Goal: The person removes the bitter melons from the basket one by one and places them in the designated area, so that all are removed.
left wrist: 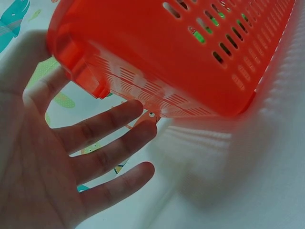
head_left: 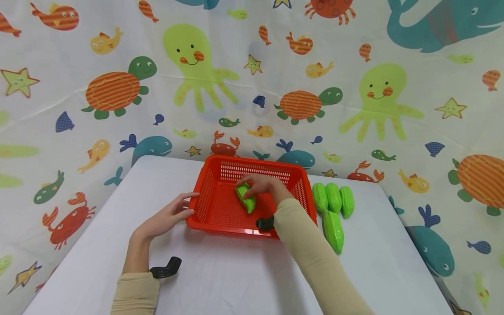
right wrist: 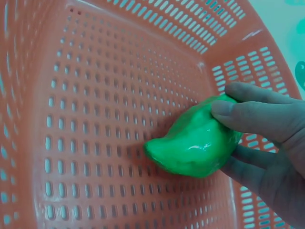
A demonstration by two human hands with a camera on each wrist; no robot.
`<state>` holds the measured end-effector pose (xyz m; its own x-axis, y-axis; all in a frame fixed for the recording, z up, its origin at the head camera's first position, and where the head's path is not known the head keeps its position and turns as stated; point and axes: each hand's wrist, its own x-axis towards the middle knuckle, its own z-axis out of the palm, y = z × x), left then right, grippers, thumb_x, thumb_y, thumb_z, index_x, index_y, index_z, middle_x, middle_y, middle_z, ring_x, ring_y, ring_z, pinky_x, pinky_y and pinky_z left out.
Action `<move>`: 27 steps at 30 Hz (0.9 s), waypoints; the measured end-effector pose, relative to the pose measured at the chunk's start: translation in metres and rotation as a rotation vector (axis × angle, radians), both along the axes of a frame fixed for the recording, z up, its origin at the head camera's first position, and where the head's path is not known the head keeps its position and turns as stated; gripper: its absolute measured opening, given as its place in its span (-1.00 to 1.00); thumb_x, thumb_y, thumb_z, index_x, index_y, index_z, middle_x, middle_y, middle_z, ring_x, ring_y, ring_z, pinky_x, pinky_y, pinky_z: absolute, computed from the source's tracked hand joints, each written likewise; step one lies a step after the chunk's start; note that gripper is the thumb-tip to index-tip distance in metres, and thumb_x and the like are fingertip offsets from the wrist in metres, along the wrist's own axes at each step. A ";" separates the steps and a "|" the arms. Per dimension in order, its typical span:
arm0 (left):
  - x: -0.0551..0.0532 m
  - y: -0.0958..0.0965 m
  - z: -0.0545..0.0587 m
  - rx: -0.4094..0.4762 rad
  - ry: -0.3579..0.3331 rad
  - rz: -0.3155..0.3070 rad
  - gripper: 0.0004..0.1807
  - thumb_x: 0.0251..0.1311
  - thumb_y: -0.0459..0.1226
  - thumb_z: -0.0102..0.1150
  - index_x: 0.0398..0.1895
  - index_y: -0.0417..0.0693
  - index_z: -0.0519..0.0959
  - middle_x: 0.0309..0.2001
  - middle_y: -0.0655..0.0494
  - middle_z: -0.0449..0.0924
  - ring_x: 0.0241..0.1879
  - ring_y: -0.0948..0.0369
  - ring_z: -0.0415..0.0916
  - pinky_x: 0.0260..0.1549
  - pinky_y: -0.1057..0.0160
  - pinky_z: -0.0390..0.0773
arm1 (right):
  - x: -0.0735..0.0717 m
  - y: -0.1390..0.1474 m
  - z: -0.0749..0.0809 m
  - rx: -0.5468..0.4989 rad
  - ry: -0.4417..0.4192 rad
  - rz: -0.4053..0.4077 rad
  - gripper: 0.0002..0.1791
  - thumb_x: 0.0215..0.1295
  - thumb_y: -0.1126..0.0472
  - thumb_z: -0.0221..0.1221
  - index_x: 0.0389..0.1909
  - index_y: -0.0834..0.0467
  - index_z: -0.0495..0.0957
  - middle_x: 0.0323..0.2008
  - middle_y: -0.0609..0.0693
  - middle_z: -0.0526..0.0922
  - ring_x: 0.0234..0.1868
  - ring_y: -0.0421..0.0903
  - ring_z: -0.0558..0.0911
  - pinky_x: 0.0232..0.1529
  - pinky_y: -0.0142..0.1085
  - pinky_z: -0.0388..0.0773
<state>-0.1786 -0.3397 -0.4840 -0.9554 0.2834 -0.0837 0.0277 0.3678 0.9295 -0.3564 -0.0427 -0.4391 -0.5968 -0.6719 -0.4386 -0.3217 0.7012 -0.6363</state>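
In the head view a red plastic basket [head_left: 220, 227] stands on the white table. My right hand [head_left: 257, 183] reaches into it and holds a glossy green star fruit [head_left: 246, 203] over the basket's floor. The right wrist view shows thumb and fingers around one end of this star fruit [right wrist: 195, 143], its pointed tip facing away from the hand [right wrist: 271, 129]. At the basket's left rim is my left hand [head_left: 169, 216], fingers spread. In the left wrist view, the thumb and nearest finger of that hand [left wrist: 52, 148] touch the rim [left wrist: 71, 52], while the other fingers extend beneath it.
Right of the basket, several more green star fruits [head_left: 333, 229] lie grouped on the table [head_left: 386, 245]. A curtain [head_left: 252, 105] printed with sea animals hangs behind the table. Each wrist carries a black strap piece [head_left: 167, 267].
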 end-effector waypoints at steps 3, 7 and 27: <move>0.000 0.001 0.000 -0.009 0.006 -0.004 -0.35 0.37 -0.04 0.10 0.46 0.20 0.14 0.25 -0.13 0.33 0.23 -0.11 0.29 0.05 -0.08 0.53 | 0.000 -0.002 -0.002 -0.012 -0.024 -0.016 -0.47 0.26 0.15 0.29 0.28 -0.05 0.50 0.37 0.01 0.27 0.33 0.06 0.22 0.30 0.00 0.30; 0.001 0.002 0.001 -0.013 0.002 -0.002 -0.34 0.36 -0.04 0.11 0.46 0.19 0.14 0.26 -0.14 0.32 0.24 -0.11 0.28 0.05 -0.10 0.53 | 0.000 -0.004 -0.002 -0.008 -0.030 -0.032 -0.47 0.25 0.11 0.31 0.27 -0.08 0.50 0.31 0.00 0.33 0.29 0.03 0.26 0.29 0.00 0.30; -0.004 0.004 0.000 -0.010 0.010 0.000 -0.34 0.35 -0.06 0.12 0.46 0.19 0.14 0.27 -0.14 0.32 0.25 -0.12 0.28 0.06 -0.12 0.52 | -0.013 -0.010 -0.005 -0.069 -0.057 -0.013 -0.51 0.24 0.06 0.32 0.21 -0.17 0.54 0.15 -0.01 0.39 0.17 0.00 0.33 0.12 -0.18 0.47</move>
<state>-0.1822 -0.3362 -0.4837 -0.9560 0.2829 -0.0775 0.0367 0.3775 0.9253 -0.3689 -0.0531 -0.4443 -0.5809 -0.6938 -0.4257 -0.2744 0.6593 -0.7000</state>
